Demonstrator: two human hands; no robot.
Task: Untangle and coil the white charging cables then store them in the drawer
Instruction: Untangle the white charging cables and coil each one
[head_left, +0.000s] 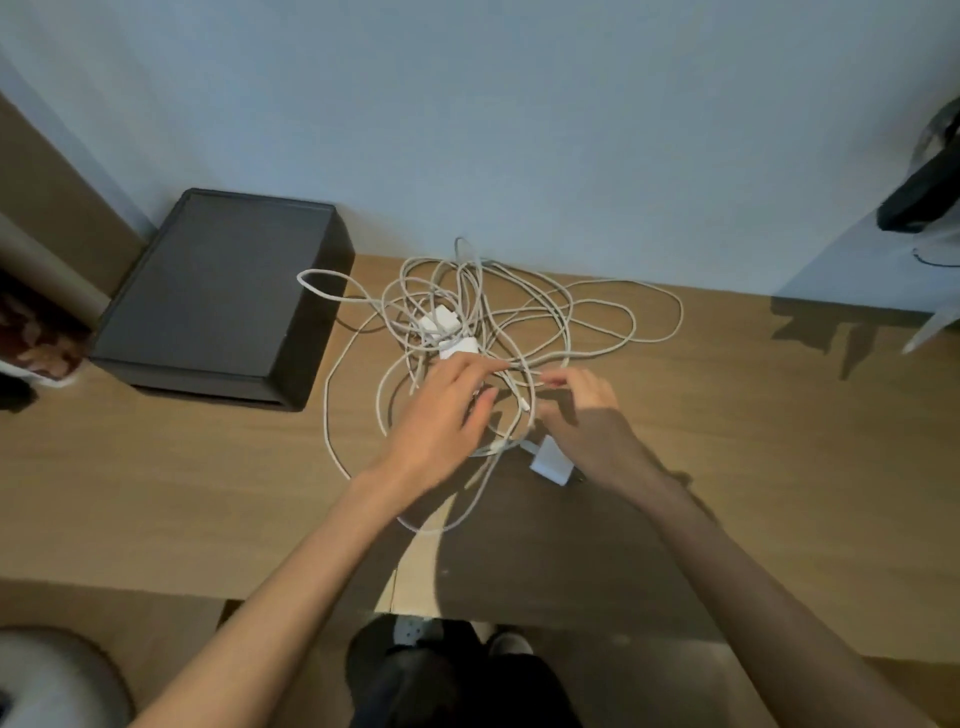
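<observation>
A tangle of white charging cables (561, 317) lies on the wooden table (156, 467) near the wall, with white plug adapters (441, 318) in its middle. Another white adapter (549, 460) lies beside my right wrist. My left hand (441, 415) rests over the near part of the tangle, its fingertips pinching a strand. My right hand (587, 415) pinches the same strand a short way to the right. The strand runs taut between the two hands. No drawer front is visible.
A black box-shaped unit (218, 296) stands on the table at the left, against the wall. A white shelf (883, 270) with a dark object juts in at the far right. The table's front edge runs near my legs.
</observation>
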